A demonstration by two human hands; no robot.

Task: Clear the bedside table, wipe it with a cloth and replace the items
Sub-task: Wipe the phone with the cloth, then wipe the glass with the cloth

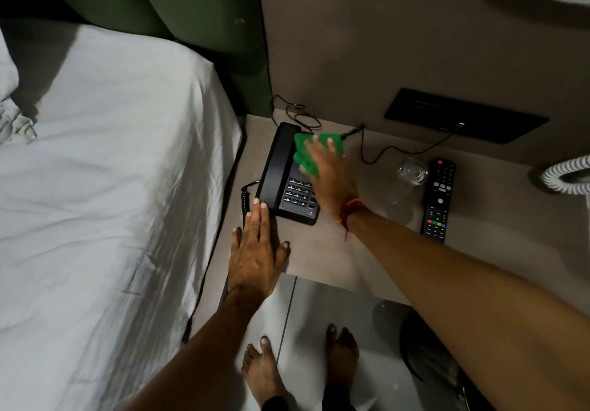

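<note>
A black desk phone (284,174) sits at the left of the grey-brown bedside table (367,251), its handset along its left side. My right hand (332,177) presses a folded green cloth (306,152) flat onto the phone's upper part, fingers spread over the cloth. My left hand (255,251) lies flat and open on the table's front left corner, fingertips touching the phone's near edge. A clear drinking glass (412,171) and a black TV remote (438,201) stand to the right of the phone.
The bed with a white sheet (111,187) borders the table on the left. Thin black cables (373,152) run from the phone to a black wall panel (466,117). A white coiled lamp base (571,177) is at the far right. A dark waste bin (427,353) and my bare feet are on the floor below.
</note>
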